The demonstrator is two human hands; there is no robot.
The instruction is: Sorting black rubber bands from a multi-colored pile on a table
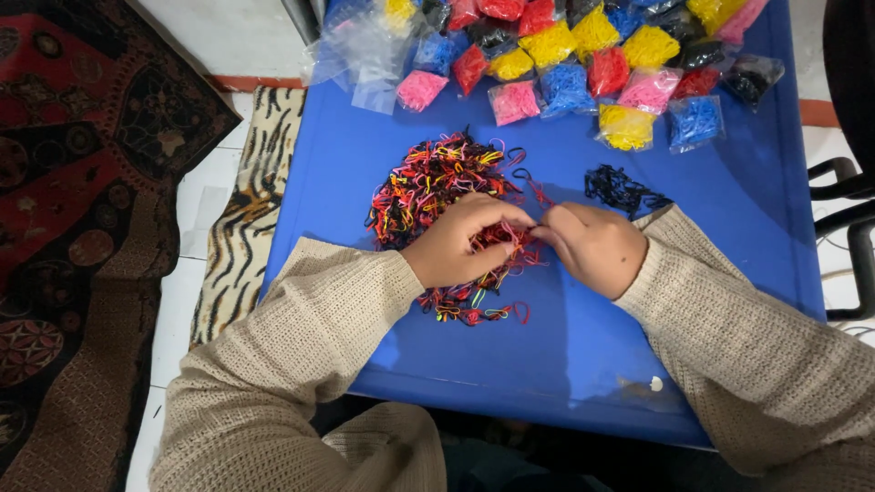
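Head view: tangled multicoloured rubber bands point(436, 187) under both hands.

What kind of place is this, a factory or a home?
Probably a home used for small piecework, not a factory. A patterned rug and a tiger-striped mat lie on the tiled floor beside a low blue table, where both hands sort a pile of mixed elastic bands near small bags of sorted bands.

We seem to sit at home: patterned rugs point(82, 182) on white floor tiles point(205, 196) beside our blue bench point(729, 200).
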